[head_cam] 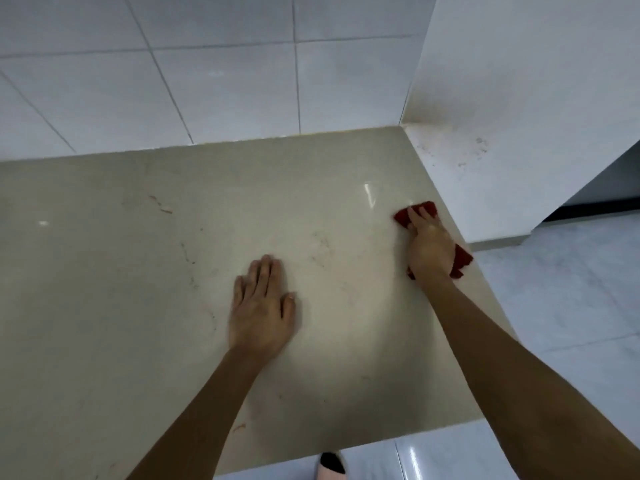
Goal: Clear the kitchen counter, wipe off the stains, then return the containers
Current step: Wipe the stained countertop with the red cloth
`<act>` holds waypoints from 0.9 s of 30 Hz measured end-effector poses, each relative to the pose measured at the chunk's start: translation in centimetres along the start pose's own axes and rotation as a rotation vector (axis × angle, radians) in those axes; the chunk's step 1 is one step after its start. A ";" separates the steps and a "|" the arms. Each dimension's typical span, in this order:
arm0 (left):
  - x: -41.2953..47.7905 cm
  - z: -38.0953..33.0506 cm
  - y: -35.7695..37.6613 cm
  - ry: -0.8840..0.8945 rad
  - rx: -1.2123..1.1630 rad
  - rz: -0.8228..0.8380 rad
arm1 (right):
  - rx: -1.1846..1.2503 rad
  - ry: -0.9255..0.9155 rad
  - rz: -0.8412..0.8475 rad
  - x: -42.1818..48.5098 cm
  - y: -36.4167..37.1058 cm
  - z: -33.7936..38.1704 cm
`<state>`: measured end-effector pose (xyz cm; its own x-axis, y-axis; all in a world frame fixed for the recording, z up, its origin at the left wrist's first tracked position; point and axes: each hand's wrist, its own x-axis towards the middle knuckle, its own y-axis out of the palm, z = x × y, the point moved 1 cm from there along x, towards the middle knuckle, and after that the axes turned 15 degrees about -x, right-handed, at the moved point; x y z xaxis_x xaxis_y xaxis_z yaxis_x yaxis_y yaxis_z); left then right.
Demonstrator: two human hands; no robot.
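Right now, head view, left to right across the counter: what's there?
Reddish streak → left hand, flat on the counter → right hand pressing the red cloth near the counter's right edge → floor.

No legible text or labels anywhere.

Even, soft indoor light. Glare streak on the counter (138,306) just left of the right hand (431,249); soft shadow beside the left hand (261,313). Slight blur overall; tile lines bow at edges.
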<state>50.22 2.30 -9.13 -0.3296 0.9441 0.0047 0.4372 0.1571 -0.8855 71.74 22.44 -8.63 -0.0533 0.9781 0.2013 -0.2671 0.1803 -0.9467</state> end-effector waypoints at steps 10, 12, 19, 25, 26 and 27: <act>-1.2 4.0 -2.0 -0.056 0.025 -0.016 | 0.164 -0.548 0.161 -9.7 0.4 9.7; -1.1 3.9 -2.0 -0.056 0.025 -0.012 | 0.210 -0.655 0.154 -15.1 -0.5 9.5; -1.3 4.2 -2.0 -0.049 0.035 -0.010 | 0.172 -0.819 0.135 -18.3 -3.0 2.4; -1.3 4.0 -2.0 -0.048 0.021 -0.032 | 0.022 -0.158 0.016 -1.6 -0.9 -3.3; -1.3 4.0 -2.0 -0.049 0.021 -0.033 | 0.007 -0.060 -0.004 0.4 -0.8 -3.1; -1.2 4.0 -1.9 -0.048 0.024 -0.029 | 0.000 -0.008 -0.009 2.0 -0.5 -2.6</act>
<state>46.45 -0.34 -9.27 -0.3817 0.9243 0.0089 0.4067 0.1765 -0.8963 74.27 24.56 -8.43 -0.0589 0.9754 0.2122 -0.2671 0.1895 -0.9448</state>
